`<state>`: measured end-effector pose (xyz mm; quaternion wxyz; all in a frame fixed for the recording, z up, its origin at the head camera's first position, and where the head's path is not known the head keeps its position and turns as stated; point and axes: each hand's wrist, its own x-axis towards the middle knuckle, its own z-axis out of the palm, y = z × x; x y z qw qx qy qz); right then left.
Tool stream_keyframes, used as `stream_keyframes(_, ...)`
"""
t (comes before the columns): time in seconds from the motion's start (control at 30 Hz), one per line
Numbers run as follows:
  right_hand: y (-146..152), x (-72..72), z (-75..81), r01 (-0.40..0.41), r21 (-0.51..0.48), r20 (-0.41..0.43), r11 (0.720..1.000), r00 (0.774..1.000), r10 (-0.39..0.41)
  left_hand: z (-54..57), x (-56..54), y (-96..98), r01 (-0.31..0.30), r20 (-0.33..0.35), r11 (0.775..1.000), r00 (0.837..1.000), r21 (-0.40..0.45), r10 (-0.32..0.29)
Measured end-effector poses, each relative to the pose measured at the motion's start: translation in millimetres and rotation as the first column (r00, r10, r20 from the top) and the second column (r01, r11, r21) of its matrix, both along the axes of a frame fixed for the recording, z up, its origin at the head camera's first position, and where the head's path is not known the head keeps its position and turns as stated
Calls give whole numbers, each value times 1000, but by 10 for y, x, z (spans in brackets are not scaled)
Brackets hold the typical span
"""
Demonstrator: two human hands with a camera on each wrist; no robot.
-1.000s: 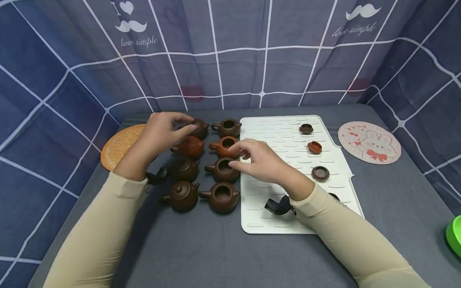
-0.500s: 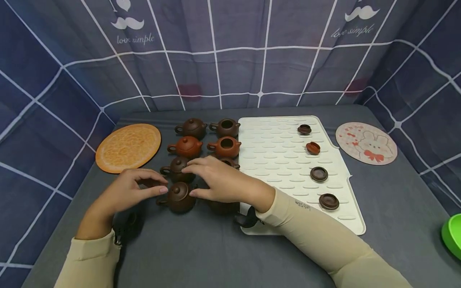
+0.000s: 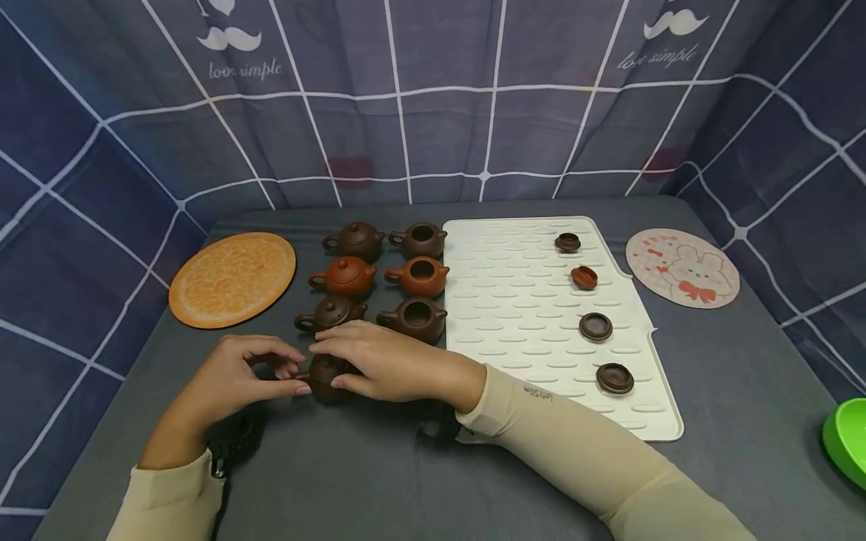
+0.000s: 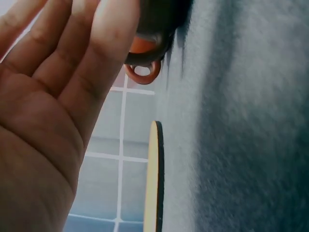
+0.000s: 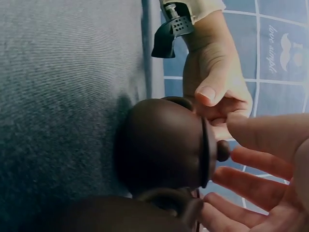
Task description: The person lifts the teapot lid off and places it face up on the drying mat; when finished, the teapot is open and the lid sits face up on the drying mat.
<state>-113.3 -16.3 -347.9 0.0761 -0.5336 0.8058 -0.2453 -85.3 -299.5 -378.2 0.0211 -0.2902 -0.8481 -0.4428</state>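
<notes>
A dark brown lidded teapot (image 5: pixel 164 145) stands on the cloth at the near end of the left column. My left hand (image 3: pixel 223 383) is at its handle side, thumb and fingertips either side of the handle in the head view. From the right comes my right hand (image 3: pixel 392 364), its spread fingers and thumb close around the lid's knob (image 5: pixel 223 151), partly hiding the pot from above. Just behind stands another dark lidded teapot (image 3: pixel 333 311). A dark handle (image 4: pixel 149 54) shows past the left fingers. My right hand and forearm hide the near lidless teapot.
Farther back are a reddish lidded teapot (image 3: pixel 345 276), a dark one (image 3: pixel 355 240) and lidless teapots (image 3: pixel 418 276). Several loose lids (image 3: pixel 596 326) lie on a white mat (image 3: pixel 507 285). Orange (image 3: pixel 233 279) and rabbit-print (image 3: pixel 683 267) round mats flank them; a green bowl (image 3: pixel 846 436) sits far right.
Both hands have come from the farther teapots down to the nearest lidded one. The left fingers have moved right to its handle, and the right hand has shifted nearer over its lid.
</notes>
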Motion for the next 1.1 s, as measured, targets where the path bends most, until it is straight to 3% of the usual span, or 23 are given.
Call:
stream_keyframes(0.6, -78, -8, -183, 27, -106, -54, 994, 998, -33, -90, -17, -66, 25, -53, 999, 998, -21, -26)
stream_keyframes(1.1, -117, 5, -274, 57, -177, -65, 982, 995, -70, -143, -49, -83, 14, -19, 1000, 1000, -16, -14)
